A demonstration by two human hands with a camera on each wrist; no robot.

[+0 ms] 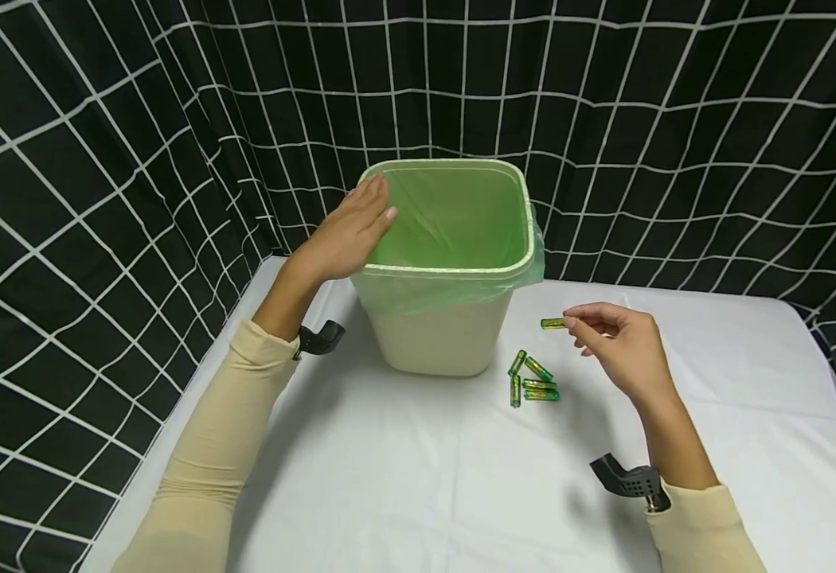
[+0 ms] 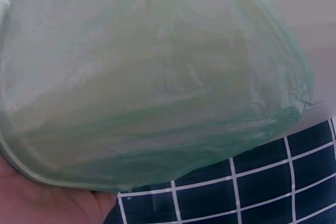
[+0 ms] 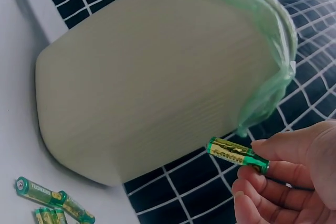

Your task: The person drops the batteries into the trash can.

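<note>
A cream waste bin (image 1: 435, 338) stands upright, lined with a thin green plastic bag (image 1: 461, 211) folded over its rim. My left hand (image 1: 352, 227) rests on the bin's left rim with straight fingers; in the left wrist view only part of that hand (image 2: 52, 203) shows below the rim. Between thumb and fingertips, my right hand (image 1: 622, 342) pinches a green and gold battery (image 1: 552, 323) above the table, to the right of the bin. The right wrist view shows this battery (image 3: 231, 152) close up, apart from the bin.
Several more green batteries (image 1: 541, 395) lie in a loose group on the white table (image 1: 389, 477), in front of the bin's right side. A black curtain with a white grid (image 1: 604, 159) hangs behind and to the left. Each wrist carries a black camera mount (image 1: 626, 477).
</note>
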